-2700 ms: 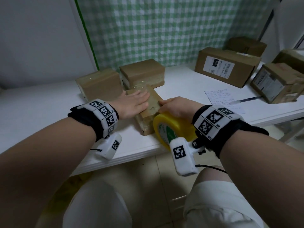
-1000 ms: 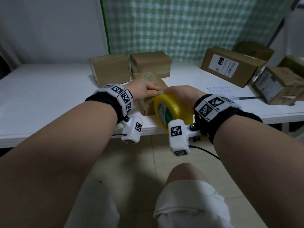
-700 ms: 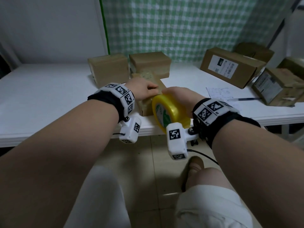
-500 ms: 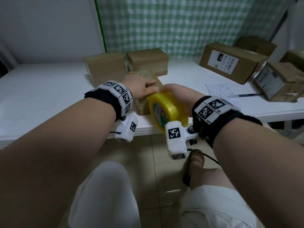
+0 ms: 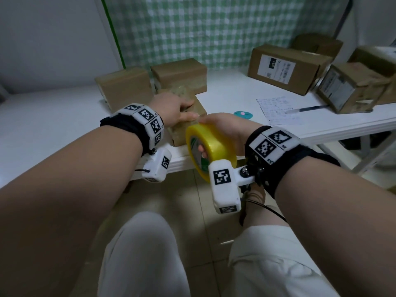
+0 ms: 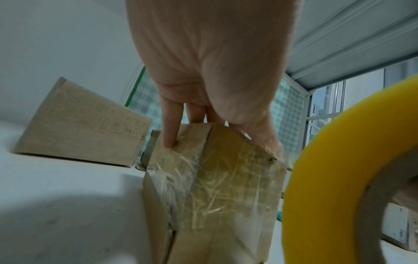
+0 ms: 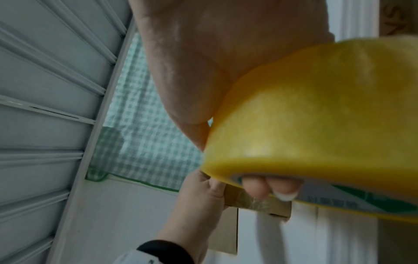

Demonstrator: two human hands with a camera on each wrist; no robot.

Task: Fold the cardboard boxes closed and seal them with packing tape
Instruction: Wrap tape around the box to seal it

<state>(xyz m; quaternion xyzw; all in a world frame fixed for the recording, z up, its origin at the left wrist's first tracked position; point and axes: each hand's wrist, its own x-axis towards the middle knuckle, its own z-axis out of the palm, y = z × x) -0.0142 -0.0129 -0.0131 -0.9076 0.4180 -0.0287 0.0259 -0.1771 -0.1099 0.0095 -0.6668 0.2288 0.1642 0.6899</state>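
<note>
A small taped cardboard box point(image 5: 198, 108) lies at the white table's front edge. My left hand point(image 5: 173, 108) holds it, fingertips on its top point(image 6: 168, 142) and thumb on the right upper edge. In the left wrist view the box point(image 6: 214, 187) shows wrinkled clear tape across its near face. My right hand point(image 5: 222, 127) grips a yellow roll of packing tape point(image 5: 211, 146) with fingers through the core point(image 7: 269, 187), holding it against the box's near right corner, partly past the table edge. The stretch of tape between roll and box is hidden.
Two closed brown boxes point(image 5: 125, 86) point(image 5: 180, 72) stand just behind the small one. A labelled box point(image 5: 287, 69) and more boxes point(image 5: 351, 86) sit at the right. A written sheet point(image 5: 278, 110), a pen point(image 5: 306, 108) and a teal item point(image 5: 243, 114) lie to the right of my hands.
My left hand went from lying flat on the box top to holding its near end. The right hand has drawn the roll a little toward me, at the box's near corner.
</note>
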